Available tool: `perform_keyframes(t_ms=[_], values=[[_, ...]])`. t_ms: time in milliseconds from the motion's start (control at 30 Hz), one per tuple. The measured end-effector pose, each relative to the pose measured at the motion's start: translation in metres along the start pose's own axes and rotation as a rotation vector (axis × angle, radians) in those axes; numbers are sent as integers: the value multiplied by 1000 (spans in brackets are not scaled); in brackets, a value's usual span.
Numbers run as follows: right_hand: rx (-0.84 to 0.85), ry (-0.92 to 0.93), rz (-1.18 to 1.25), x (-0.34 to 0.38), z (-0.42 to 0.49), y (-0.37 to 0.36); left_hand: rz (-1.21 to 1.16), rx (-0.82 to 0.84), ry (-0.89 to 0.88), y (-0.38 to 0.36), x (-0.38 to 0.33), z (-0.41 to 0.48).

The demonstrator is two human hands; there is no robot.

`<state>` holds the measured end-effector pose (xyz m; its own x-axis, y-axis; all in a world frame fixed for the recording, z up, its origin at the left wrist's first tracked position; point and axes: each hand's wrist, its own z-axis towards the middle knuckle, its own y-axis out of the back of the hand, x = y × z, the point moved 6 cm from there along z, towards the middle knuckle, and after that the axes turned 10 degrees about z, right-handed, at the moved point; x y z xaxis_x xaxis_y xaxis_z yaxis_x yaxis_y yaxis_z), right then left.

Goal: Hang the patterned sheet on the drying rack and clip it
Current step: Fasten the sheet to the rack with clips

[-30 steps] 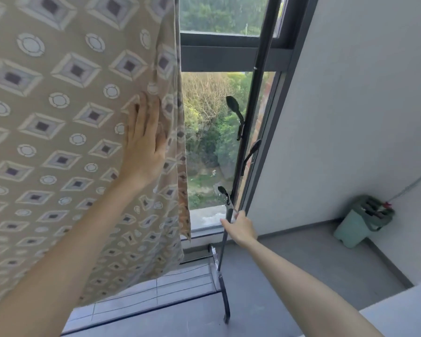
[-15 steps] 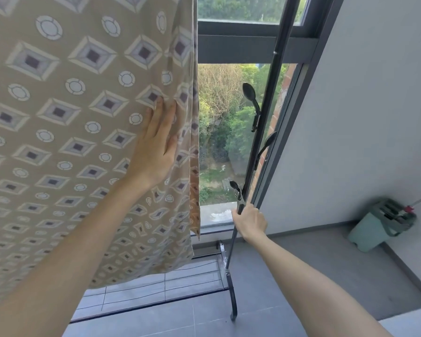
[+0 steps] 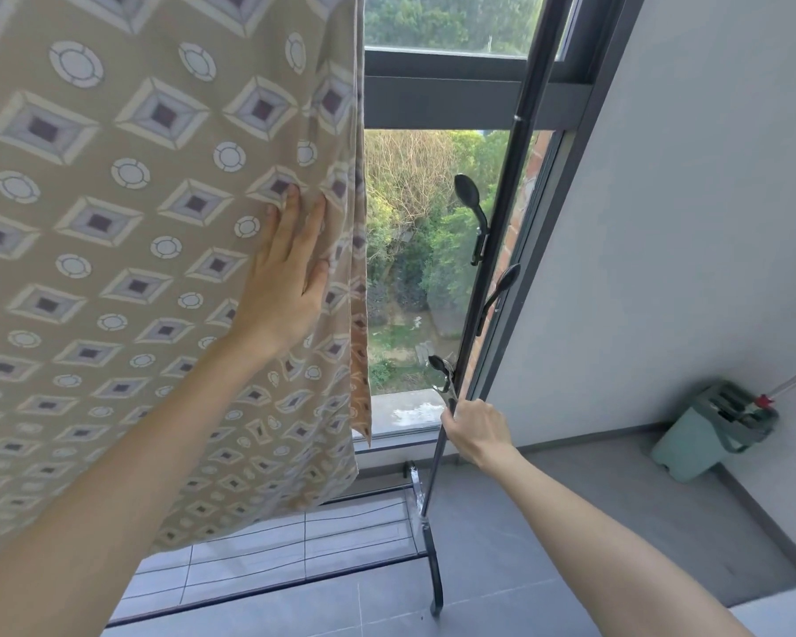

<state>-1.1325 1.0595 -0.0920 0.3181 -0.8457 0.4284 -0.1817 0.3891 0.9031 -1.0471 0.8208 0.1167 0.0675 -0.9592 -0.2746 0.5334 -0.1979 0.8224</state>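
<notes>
- We are pressing our left hand (image 3: 290, 287) flat, fingers spread, against the patterned sheet (image 3: 125, 250), near its right edge.
- The sheet is hanging down at left, in front of the window (image 3: 433, 250); its top is running out of view.
- Our right hand (image 3: 476, 429) is closing around the drying rack (image 3: 497, 250) upright, just below a hook.
- A green mop bucket (image 3: 704, 434) is sitting by the wall at right.
</notes>
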Motion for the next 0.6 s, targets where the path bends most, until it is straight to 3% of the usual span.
perform_keyframes(t_ms=[300,600], values=[[103,32,-45,12,-1,22,23,34,37,0,0,7],[-1,273,-40,74,2,80,33,75,57,0,0,12]])
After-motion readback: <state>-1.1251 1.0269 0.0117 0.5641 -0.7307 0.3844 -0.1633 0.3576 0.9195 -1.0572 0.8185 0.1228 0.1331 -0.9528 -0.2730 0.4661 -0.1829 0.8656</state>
